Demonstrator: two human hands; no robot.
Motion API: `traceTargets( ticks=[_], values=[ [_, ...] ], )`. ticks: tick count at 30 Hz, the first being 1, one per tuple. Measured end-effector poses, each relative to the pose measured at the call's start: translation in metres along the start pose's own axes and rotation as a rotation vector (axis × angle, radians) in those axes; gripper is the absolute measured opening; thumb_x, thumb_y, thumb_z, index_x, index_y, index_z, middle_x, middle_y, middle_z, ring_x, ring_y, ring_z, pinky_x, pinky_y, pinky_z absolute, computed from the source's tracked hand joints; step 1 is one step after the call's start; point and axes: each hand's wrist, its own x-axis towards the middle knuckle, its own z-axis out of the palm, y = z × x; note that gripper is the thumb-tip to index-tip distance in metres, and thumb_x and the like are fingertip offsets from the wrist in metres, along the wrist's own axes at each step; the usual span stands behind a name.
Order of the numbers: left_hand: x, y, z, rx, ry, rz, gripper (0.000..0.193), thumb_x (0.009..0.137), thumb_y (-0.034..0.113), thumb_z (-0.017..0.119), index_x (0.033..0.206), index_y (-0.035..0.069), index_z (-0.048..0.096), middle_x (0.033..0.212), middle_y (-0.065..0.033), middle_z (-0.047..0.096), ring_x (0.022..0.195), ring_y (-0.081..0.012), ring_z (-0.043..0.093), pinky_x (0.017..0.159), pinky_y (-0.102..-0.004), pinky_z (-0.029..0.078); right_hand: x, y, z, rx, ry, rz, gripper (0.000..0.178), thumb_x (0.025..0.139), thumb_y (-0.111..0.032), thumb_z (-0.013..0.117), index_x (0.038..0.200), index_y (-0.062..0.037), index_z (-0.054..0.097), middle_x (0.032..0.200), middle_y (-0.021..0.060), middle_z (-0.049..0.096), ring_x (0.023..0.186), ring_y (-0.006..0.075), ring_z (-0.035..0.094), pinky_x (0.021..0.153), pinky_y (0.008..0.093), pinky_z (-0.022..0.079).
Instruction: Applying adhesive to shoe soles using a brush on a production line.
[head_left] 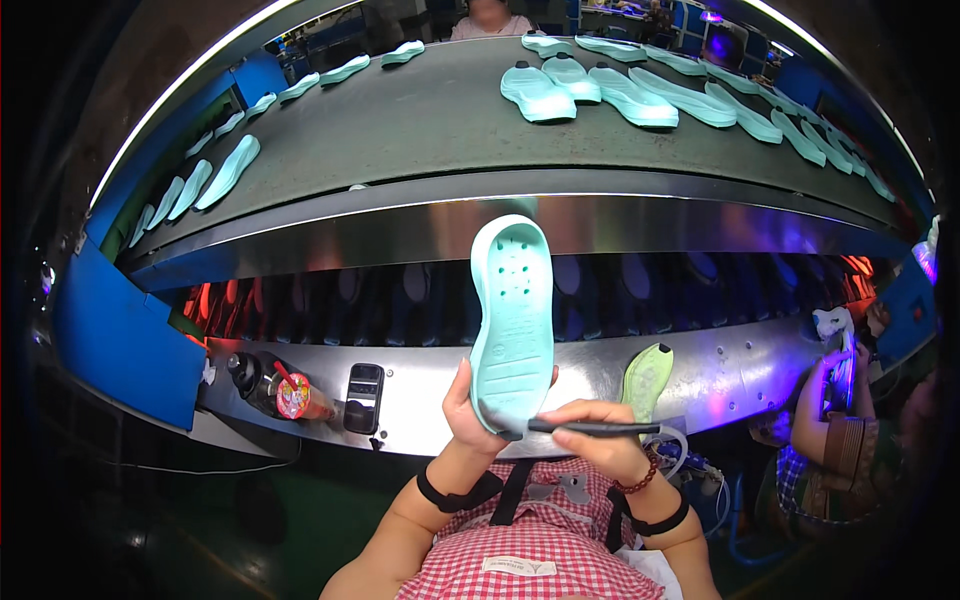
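My left hand (468,415) grips the heel end of a mint-green shoe sole (513,330), which stands upright with its inner face toward me. Several small holes show in its toe part and ridges run across the heel part. In my right hand (605,450) is a slim black pen-shaped tool (595,428) with a pale tube (684,452) at its rear end. The tool's tip meets the sole's heel edge at the lower right; whether anything comes out of it, I cannot tell. A small black piece shows at the heel's bottom edge.
A dark conveyor belt (370,120) beyond carries several mint soles (640,100). On the metal ledge (740,375) stand a black bottle (248,376), a drink cup (300,398), a black handset-like object (363,398) and a lime-green sole (648,380). A co-worker's arm (835,425) is at right.
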Motion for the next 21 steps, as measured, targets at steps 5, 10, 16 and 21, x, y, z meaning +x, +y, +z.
traceTargets(
  ticks=[5, 10, 16, 21],
  values=[
    [0.004, 0.008, 0.004, 0.092, -0.039, -0.033, 0.062, 0.085, 0.047, 0.031, 0.130, 0.004, 0.031, 0.127, -0.0195, 0.039, 0.111, -0.0391, 0.044, 0.094, -0.0546, 0.033, 0.010, -0.011, -0.015, -0.279, 0.006, -0.206, 0.021, 0.071, 0.000, 0.064, 0.092, -0.0017, 0.064, 0.087, 0.0118, 0.063, 0.083, 0.0185, 0.060, 0.073, 0.0265, 0.046],
    [0.006, 0.012, 0.005, 0.148, -0.023, -0.054, 0.061, 0.085, 0.046, 0.032, 0.130, 0.004, 0.031, 0.128, -0.0208, 0.038, 0.111, -0.0412, 0.043, 0.093, -0.0558, 0.033, 0.010, -0.023, -0.018, -0.224, -0.164, -0.092, 0.021, 0.067, 0.004, 0.065, 0.087, 0.0010, 0.065, 0.084, 0.0122, 0.064, 0.076, 0.0197, 0.060, 0.069, 0.0282, 0.047],
    [0.018, 0.025, 0.001, -0.205, -0.072, -0.357, 0.058, 0.088, 0.041, 0.029, 0.129, 0.001, 0.031, 0.128, -0.0224, 0.037, 0.112, -0.0419, 0.041, 0.095, -0.0556, 0.030, -0.004, -0.028, -0.012, -0.259, -0.403, -0.227, 0.020, 0.071, -0.003, 0.065, 0.091, -0.0042, 0.064, 0.089, 0.0117, 0.064, 0.082, 0.0231, 0.062, 0.073, 0.0292, 0.049],
    [0.024, 0.028, 0.004, 0.284, -0.013, -0.643, 0.047, 0.088, 0.026, 0.043, 0.123, -0.006, 0.038, 0.121, -0.0185, 0.046, 0.105, -0.0248, 0.052, 0.091, -0.0357, 0.040, 0.009, -0.030, -0.031, -0.366, -0.415, -0.273, 0.022, 0.072, -0.001, 0.062, 0.094, -0.0047, 0.063, 0.095, 0.0108, 0.063, 0.085, 0.0239, 0.062, 0.074, 0.0320, 0.049]
  ],
)
